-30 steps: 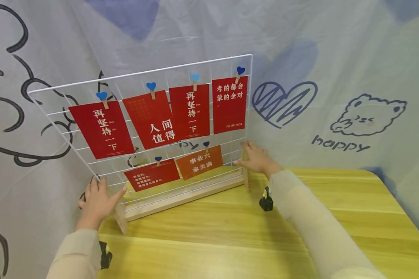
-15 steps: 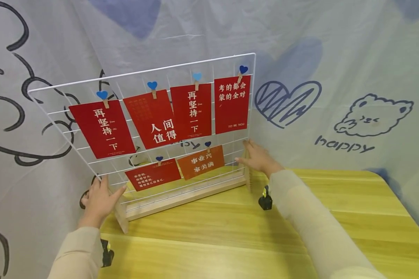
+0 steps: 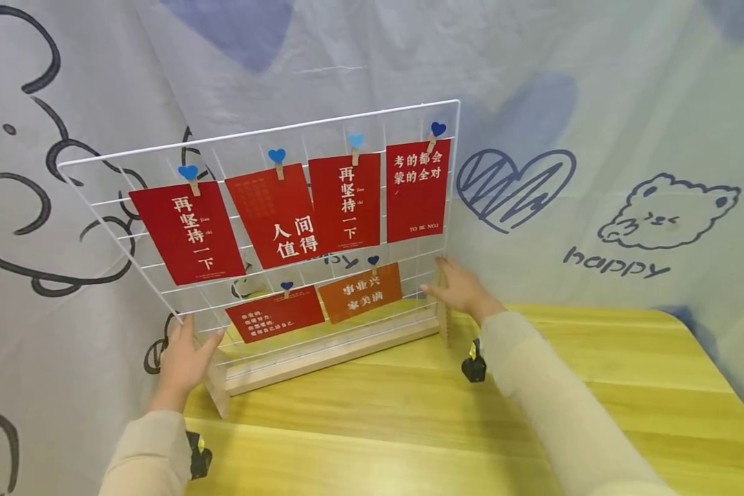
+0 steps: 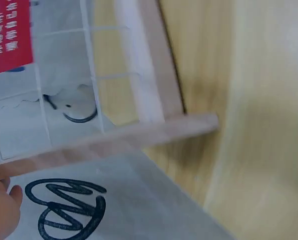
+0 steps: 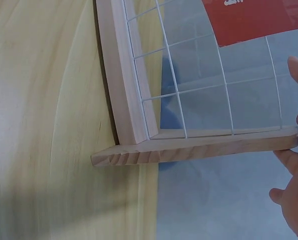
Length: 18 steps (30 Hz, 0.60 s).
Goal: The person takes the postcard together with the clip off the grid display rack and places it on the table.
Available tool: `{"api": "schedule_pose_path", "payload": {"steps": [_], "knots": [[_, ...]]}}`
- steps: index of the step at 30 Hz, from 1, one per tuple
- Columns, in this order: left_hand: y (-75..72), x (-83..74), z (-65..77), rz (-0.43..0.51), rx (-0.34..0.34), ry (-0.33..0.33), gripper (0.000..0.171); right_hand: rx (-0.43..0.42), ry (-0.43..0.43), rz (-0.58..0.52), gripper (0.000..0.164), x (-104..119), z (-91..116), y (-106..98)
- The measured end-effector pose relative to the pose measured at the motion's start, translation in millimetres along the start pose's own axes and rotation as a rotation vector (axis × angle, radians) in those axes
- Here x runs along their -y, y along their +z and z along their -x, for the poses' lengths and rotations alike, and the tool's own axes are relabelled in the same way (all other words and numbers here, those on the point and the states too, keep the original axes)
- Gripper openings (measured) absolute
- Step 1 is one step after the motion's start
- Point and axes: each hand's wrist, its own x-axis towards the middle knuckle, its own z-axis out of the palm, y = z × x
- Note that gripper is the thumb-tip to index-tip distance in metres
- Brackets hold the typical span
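Observation:
A white wire grid rack (image 3: 260,131) stands on the table in a wooden base (image 3: 335,357). Red cards (image 3: 415,207) hang in its upper row, pinned by small clothespins with blue hearts (image 3: 277,156). Below them hang one red card (image 3: 275,320) and one orange card (image 3: 361,303). My left hand (image 3: 182,362) grips the upper end of the left wooden side piece (image 4: 89,147), thumb spread inward. At the other end, my right hand (image 3: 465,291) holds the top of the right side piece (image 5: 203,147). Some fingers are hidden behind the wood.
The yellow wood-grain table (image 3: 372,427) spreads in front of the rack and to its right. A pale printed curtain (image 3: 521,55) hangs close behind and along the left. Black wrist cameras (image 3: 473,363) sit below both forearms.
The rack and the hands have shifted slightly right and down in the head view, along with the background. Both hands stay on the side pieces.

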Motion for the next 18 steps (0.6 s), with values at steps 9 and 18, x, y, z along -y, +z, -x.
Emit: {"api": "schedule_pose_path", "payload": {"steps": [9, 18], "knots": [[2.9, -10.8, -0.4, 0.094, -0.032, -0.091, 0.072, -0.065, -0.015, -0.088, 0.072, -4.1, 1.5, 5.5], [-0.3, -7.4, 1.3, 0.052, -0.052, -0.069, 0.065, -0.101, -0.019, -0.129, 0.071, -1.6, 1.9, 9.5]]}}
